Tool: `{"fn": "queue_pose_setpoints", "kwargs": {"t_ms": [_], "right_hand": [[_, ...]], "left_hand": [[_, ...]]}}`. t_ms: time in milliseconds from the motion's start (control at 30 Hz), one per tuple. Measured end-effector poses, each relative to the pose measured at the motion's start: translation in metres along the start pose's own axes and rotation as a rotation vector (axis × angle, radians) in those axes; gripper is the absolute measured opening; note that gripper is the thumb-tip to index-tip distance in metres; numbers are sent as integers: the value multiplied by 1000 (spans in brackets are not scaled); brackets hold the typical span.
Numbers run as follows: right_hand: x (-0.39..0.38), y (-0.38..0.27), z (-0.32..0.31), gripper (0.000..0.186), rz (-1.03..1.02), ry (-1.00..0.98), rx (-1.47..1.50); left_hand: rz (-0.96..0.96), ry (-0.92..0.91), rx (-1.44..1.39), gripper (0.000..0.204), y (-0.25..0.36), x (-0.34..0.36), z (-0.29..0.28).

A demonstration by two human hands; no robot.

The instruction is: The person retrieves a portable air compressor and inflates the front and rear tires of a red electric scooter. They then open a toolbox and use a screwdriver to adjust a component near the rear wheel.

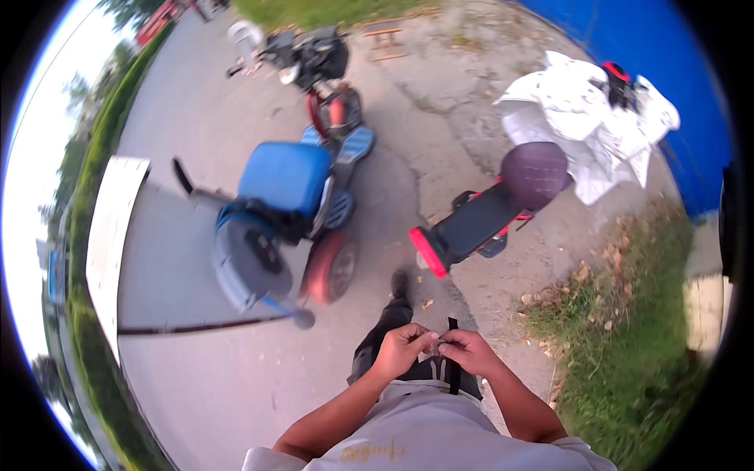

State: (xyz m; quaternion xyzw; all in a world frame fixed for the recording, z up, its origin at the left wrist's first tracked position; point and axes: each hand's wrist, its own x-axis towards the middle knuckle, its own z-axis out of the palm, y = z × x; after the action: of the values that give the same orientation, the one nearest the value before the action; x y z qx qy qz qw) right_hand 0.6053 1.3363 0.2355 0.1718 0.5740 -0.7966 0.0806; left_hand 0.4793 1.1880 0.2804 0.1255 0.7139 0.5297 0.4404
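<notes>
Both hands meet in front of my waist, fingertips almost touching. My left hand [407,348] is closed in a pinch on something too small to make out. Opposite it, my right hand [471,352] is closed too, its fingers across a narrow black strap [455,378]. One end of the strap sticks up above the fingers; the rest hangs down over the front of my dark trousers [382,336]. Whatever lies between the fingertips is mostly hidden by them. Below the hands spreads my pale shirt [424,428].
A mobility scooter with a blue seat [284,179] stands ahead to the left. To the right is a red-and-black wheeled machine [476,224] with a round purple seat [536,174]. White sheeting [573,102] lies beyond, by a blue wall [667,63]. Grass [620,345] borders the pavement.
</notes>
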Motion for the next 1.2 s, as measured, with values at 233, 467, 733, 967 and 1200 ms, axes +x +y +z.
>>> {"fn": "queue_pose_setpoints", "kwargs": {"t_ms": [233, 467, 733, 967, 1200], "right_hand": [[8, 35, 101, 27, 315, -725, 131], [0, 79, 238, 40, 624, -1056, 559], [21, 129, 487, 32, 520, -1051, 237], [75, 137, 625, 20, 234, -454, 182], [162, 139, 682, 26, 8, -249, 76]], "left_hand": [[20, 256, -346, 21, -72, -149, -50], [174, 258, -458, 17, -127, -273, -128], [199, 640, -443, 23, -241, -409, -287], [257, 970, -197, 30, -260, -410, -460], [364, 962, 112, 44, -209, -310, -630]]}}
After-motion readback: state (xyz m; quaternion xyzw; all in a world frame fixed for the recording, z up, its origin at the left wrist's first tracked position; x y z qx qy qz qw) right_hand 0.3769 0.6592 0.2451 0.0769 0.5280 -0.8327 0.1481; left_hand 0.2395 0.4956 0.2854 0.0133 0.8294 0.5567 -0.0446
